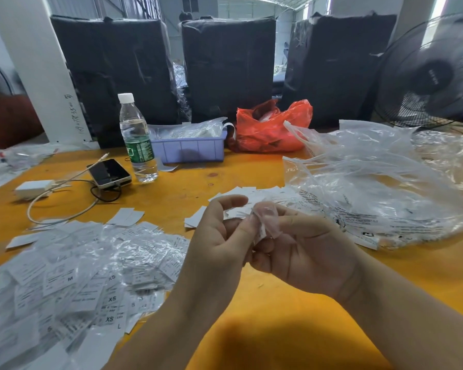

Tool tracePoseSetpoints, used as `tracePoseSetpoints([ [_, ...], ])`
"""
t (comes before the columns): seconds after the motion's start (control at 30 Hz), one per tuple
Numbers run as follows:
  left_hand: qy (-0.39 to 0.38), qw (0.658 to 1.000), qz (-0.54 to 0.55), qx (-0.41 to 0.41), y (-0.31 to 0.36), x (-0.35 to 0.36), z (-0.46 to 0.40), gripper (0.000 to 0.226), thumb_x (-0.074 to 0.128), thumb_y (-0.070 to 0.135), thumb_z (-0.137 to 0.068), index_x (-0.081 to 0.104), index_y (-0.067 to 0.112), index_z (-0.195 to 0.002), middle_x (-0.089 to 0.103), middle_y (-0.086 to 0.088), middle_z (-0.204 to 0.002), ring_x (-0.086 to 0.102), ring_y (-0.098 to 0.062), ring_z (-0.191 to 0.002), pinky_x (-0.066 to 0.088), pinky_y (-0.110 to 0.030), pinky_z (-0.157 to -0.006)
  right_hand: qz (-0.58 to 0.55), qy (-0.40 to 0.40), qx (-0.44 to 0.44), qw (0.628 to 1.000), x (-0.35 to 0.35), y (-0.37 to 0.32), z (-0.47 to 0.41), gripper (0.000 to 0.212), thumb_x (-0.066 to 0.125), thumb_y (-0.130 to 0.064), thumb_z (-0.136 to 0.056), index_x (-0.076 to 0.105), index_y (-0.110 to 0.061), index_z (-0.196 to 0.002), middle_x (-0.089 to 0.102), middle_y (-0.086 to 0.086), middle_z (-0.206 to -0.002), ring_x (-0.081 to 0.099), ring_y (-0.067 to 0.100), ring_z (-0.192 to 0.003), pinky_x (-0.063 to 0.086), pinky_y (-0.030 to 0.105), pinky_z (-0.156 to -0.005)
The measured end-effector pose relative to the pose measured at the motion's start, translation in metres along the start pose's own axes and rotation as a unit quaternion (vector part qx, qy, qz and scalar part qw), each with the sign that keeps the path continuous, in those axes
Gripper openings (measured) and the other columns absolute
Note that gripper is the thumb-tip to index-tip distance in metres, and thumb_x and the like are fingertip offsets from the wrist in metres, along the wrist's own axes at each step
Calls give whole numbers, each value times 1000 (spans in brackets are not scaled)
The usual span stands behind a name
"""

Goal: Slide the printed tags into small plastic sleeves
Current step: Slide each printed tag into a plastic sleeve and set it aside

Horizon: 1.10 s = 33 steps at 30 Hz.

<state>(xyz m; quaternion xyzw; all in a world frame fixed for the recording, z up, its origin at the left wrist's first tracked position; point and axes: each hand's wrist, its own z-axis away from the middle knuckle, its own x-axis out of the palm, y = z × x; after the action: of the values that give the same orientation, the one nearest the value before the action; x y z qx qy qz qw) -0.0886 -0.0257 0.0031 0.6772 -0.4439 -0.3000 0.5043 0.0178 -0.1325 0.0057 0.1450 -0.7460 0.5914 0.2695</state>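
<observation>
Over the yellow table (251,316) both hands meet on one piece of work: the left hand (217,241) and the right hand (305,249) pinch a small clear sleeve (263,217) between thumbs and fingertips, and a white tag (259,235) shows in or at its lower end; the picture is too blurred there to say whether the tag is fully seated. At lower left lies a broad heap of sleeved tags (72,284), glossy with plastic and printed XS, M, L, which reads as the finished share, and it is large. Behind the hands a row of bare tags (251,194) lies spread on the table, not yet sleeved, with a few more strays near the heap. To the right a pile of clear bags (372,188) probably holds or held the sleeve stock. Judging by these piles, the job is well along but not done: the loose tags remain, and the one in hand is mid-insertion.
</observation>
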Motion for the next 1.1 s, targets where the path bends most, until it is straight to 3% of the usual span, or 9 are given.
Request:
tracePoseSetpoints([
  [0.1,32,998,-38,-23,-4,-3,-2,40,64,50,-74,60,28,-108,56,-2,-68,49,1,-53,41,-10,-50,-16,16,-2,1000,-1,0,0,17,45,-4,-88,60,-10,-84,56,7,-75,56,18,-67,51,31,-69],
  [0.17,24,997,-51,-43,-5,-5,-3,46,61,59,-68,66,26,-100,62,4,-75,53,3,-60,42,-8,-54,-3,11,-5,1000,-2,-2,0,16,47,-5,-87,61,-11,-82,57,6,-76,54,17,-69,51,30,-70],
  [0.23,8,998,-41,-46,-6,-5,-4,44,59,56,-71,69,18,-91,67,12,-74,58,5,-66,44,-7,-58,6,8,-3,1000,-3,-3,0,15,49,-6,-86,62,-12,-81,59,6,-77,58,17,-70,51,29,-70],
  [0.4,49,997,-53,-19,-7,-6,-4,27,64,39,-84,66,13,-76,65,3,-67,59,-3,-63,46,-14,-57,34,72,0,997,-7,-4,-1,15,63,-5,-73,65,-12,-87,60,6,-73,55,18,-65,50,31,-67],
  [0.5,93,995,-37,-11,-3,-10,-4,21,60,31,-91,66,14,-80,66,-1,-69,59,-8,-60,49,-24,-57,83,143,-6,986,-9,-9,1,23,63,-1,-69,65,-12,-89,60,6,-70,51,17,-58,52,30,-58],
  [0.63,120,991,-45,30,6,-13,-2,29,57,43,-80,65,16,-85,68,8,-68,59,0,-55,47,-14,-50,147,195,-50,968,-10,-19,4,29,66,-2,-65,64,-10,-93,56,3,-62,49,15,-55,49,29,-55],
  [0.73,118,991,-51,38,9,-13,-1,28,57,43,-79,65,16,-84,69,9,-71,62,-1,-57,47,-13,-50,191,207,-74,957,-11,-22,5,34,66,-4,-66,60,-8,-99,56,-2,-57,50,11,-51,49,26,-55],
  [0.9,107,991,-77,30,7,-11,1,25,58,45,-79,65,21,-77,68,6,-70,59,-2,-57,45,-14,-49,275,215,-93,933,-12,-24,8,34,71,-8,-66,66,-13,-99,61,0,-70,56,12,-58,53,29,-61],
  [1.1,97,986,-134,23,1,-9,2,17,63,33,-91,64,22,-77,66,-4,-73,59,-21,-63,48,-31,-51,339,211,-103,911,-11,-22,9,42,82,-8,-65,65,-11,-104,62,1,-73,58,14,-62,53,26,-63],
])
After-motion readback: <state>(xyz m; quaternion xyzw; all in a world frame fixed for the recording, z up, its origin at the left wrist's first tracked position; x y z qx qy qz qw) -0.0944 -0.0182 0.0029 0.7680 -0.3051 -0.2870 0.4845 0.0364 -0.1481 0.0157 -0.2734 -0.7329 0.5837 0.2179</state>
